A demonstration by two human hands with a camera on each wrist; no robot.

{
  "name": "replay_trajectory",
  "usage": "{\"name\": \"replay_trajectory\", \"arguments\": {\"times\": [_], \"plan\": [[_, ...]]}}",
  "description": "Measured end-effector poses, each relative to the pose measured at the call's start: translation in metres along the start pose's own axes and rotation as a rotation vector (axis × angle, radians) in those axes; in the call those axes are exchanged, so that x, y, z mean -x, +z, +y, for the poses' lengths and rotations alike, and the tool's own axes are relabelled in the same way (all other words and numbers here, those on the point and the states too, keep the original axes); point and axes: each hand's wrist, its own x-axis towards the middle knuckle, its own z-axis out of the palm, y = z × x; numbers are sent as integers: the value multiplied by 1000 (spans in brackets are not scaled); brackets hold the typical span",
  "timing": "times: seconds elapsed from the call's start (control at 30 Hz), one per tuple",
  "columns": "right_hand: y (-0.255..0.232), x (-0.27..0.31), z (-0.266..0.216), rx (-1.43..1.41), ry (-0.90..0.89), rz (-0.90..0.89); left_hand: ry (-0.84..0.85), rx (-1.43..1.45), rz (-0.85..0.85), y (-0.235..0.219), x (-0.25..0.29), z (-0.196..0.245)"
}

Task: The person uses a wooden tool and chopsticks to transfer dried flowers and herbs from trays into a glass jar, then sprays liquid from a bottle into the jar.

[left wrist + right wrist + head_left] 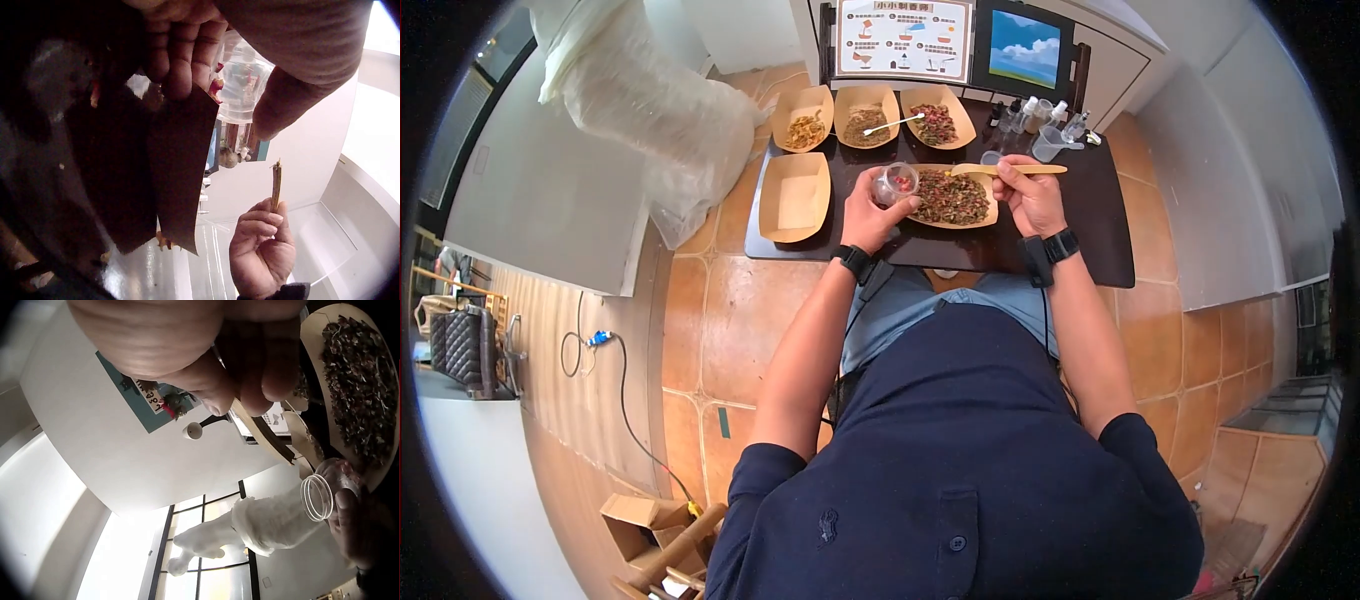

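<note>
My left hand (870, 214) grips a small clear plastic jar (894, 172) by its side, mouth open, with a few red petals inside. In the right wrist view the ridged rim of the jar (316, 497) shows. My right hand (1034, 203) pinches a wooden spoon (1040, 169) by its handle, held level over a paper tray (994, 206) of mixed dried herbs and petals. Herb bits cling to the tip of the spoon (277, 170) in the left wrist view. The jar overlaps the left end of that tray in the head view.
A bare paper tray (795, 200) stands at left. Behind are trays of yellow flowers (805, 132), brown herbs (862, 122) with a white stick (890, 127), and red petals (933, 122). Small bottles (1030, 115) and a plastic measuring cup (1050, 145) stand back right, below an instruction sign (903, 40).
</note>
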Motion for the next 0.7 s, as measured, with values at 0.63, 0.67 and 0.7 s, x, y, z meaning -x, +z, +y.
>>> {"name": "replay_trajectory", "arguments": {"times": [0.63,0.67,0.7], "plan": [[12,-2,-4,3,-13,-43,30,-8,38,1,0,-1],[11,-2,-4,14,-13,-39,26,-2,28,0,0,-1],[11,-2,-4,25,-13,-34,22,4,17,0,0,0]]}}
